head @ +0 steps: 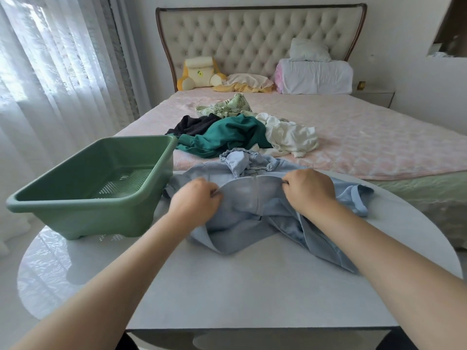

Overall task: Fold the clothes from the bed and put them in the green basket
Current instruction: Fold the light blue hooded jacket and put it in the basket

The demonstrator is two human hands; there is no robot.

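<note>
The bed (366,137) with its pink quilted cover fills the far half of the view, backed by a tufted headboard (260,39). Against its foot stands a white surface (252,286). On the left part of this surface sits the green basket (88,221), its perforated bottom showing. Just to the right of the basket, a light blue garment (252,198) lies spread and rumpled across the surface, its gathered far end reaching onto the edge of the bed. Beyond it, on the bed, lies an unfolded heap: a teal garment (227,135) in the middle, a white one (288,135) to its right, a black one (194,125) to its left, and a leaf-print piece (227,104) behind. The left hand (194,200) rests on the blue garment's left side, its fingers (214,195) curled and pinching the fabric. The right hand (309,189) does the same on the right side, fingers (288,184) bent around a fold of the cloth.
</note>
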